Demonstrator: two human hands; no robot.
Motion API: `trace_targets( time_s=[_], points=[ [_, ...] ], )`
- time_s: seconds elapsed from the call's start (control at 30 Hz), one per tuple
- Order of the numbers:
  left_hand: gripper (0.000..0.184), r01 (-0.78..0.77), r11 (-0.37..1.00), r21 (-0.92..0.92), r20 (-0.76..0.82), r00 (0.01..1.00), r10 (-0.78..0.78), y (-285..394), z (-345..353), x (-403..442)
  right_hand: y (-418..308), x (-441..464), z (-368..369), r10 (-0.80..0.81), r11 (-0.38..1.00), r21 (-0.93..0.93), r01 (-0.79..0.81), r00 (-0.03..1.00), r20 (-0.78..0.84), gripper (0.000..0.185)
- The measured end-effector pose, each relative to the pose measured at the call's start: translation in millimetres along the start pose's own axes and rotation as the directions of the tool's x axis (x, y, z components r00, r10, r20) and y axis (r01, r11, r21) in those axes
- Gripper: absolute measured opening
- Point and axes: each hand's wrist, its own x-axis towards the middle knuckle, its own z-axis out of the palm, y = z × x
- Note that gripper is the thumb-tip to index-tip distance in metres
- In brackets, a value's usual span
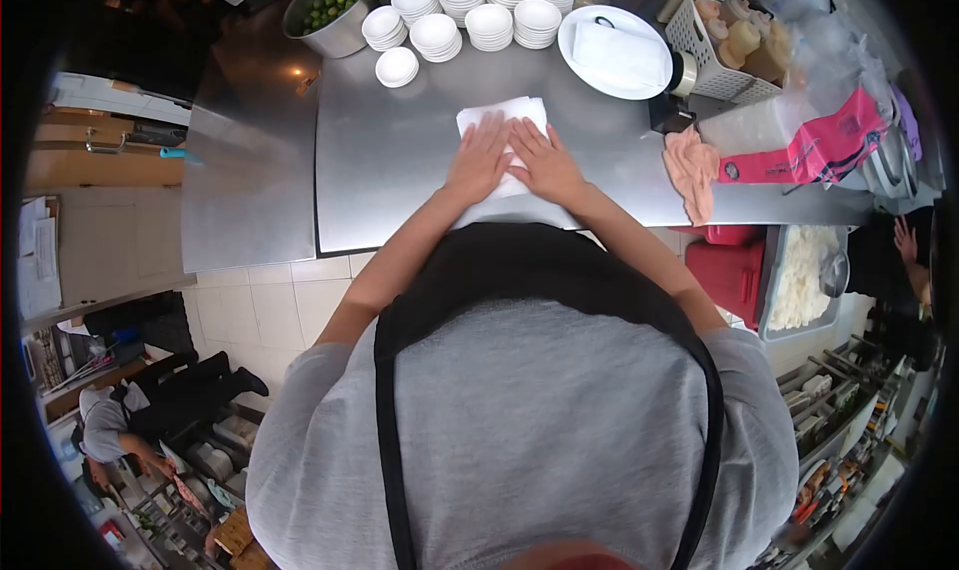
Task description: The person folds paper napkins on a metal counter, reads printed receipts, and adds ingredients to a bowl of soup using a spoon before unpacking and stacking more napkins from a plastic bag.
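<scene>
A white folded napkin point(534, 108) lies on the steel table point(400, 185) in front of me, close to its near edge. Flat on the napkin's left part rests my left hand point(479, 158), fingers stretched out. Beside it my right hand point(546, 162) presses on the right part, also with extended fingers. The two hands nearly touch at the fingertips and cover much of the napkin. Neither hand grips anything.
Stacks of small white dishes point(489, 26) stand at the back, beside a metal pot point(340, 30) of green fruit. An oval plate point(589, 75) with white napkins, a peach cloth point(689, 170) and a pink-and-clear bag point(839, 135) are rightward. Other people point(150, 400) work nearby.
</scene>
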Motion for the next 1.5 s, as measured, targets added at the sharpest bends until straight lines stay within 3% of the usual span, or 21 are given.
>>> trace_targets(
  time_s=[0.07,0.2,0.27,0.3,0.37,0.4,0.5,0.63,0.7,0.83,0.93,1.03,1.1,1.33,1.4,1.43,1.5],
  points=[
    [0.055,-0.063,0.963,0.26,-0.101,0.991,0.092,-5,1,-3,-3,-3,0,0.012,0.999,0.031,-0.008,0.988,-0.155,0.057],
    [0.054,-0.1,0.961,0.259,-0.078,0.989,0.124,-8,-6,-1,10,-7,5,-0.028,0.998,0.045,0.038,0.979,-0.201,0.056],
    [0.051,-0.121,0.965,0.232,-0.1,0.984,0.148,-11,-8,4,12,-15,-16,-0.193,0.972,0.1,0.212,0.967,-0.165,0.054],
    [0.051,-0.126,0.965,0.23,-0.099,0.983,0.152,-5,-13,1,11,-19,-18,-0.189,0.973,0.098,0.207,0.968,-0.165,0.054],
    [0.048,-0.085,0.982,-0.169,0.017,0.996,0.089,19,-29,-21,7,-29,-19,-0.169,0.971,0.159,0.18,0.982,-0.079,0.052],
    [0.047,-0.126,0.977,-0.17,-0.049,0.992,0.12,29,-32,-29,2,-29,-18,-0.143,0.966,0.188,0.178,0.972,-0.185,0.041],
    [0.043,-0.104,0.982,-0.16,-0.081,0.992,0.092,28,-34,-39,-1,-25,-15,-0.011,0.943,0.328,0.056,0.991,-0.135,0.025],
    [0.031,-0.086,0.972,-0.22,-0.094,0.993,0.066,13,-38,-32,6,-18,-12,0.051,0.899,0.437,0.01,0.99,-0.129,0.015],
    [0.02,0.213,0.843,-0.495,0.106,0.977,-0.185,11,-44,-28,11,-19,-7,-0.031,0.922,0.376,0.097,0.984,-0.178,0.026],
    [0.018,0.258,0.811,-0.525,0.171,0.965,-0.197,-1,-40,-24,12,-19,-8,0.009,0.917,0.396,0.053,0.988,-0.153,0.025],
    [0.02,0.211,0.83,-0.516,0.073,0.977,-0.202,-3,-38,-23,6,-20,-21,0.003,0.907,0.417,0.064,0.988,-0.157,0.025],
    [0.022,0.205,0.853,-0.481,0.071,0.978,-0.195,-1,-40,-22,5,-21,-25,0.038,0.897,0.441,0.018,0.992,-0.117,0.02],
    [0.019,0.287,0.856,-0.429,0.157,0.957,-0.242,-1,-42,-22,7,-19,-22,0.028,0.9,0.435,0.026,0.993,-0.115,0.02],
    [0.019,0.252,0.919,-0.304,0.096,0.968,-0.234,0,-43,-14,12,-13,-27,-0.005,0.907,0.417,0.061,0.991,-0.133,0.025],
    [0.019,0.225,0.829,-0.512,0.018,0.968,-0.252,-11,-38,-8,25,-6,-19,0.006,0.912,0.396,0.108,0.961,-0.277,0.032],
    [0.019,0.221,0.831,-0.51,0.017,0.969,-0.247,-17,-32,-3,26,-1,-22,0.009,0.913,0.394,0.107,0.96,-0.28,0.032],
    [0.02,0.245,0.565,-0.788,-0.028,0.902,-0.43,-24,-23,6,27,11,-26,0.358,0.724,0.631,-0.278,0.934,0.001,0.036]
  ],
)
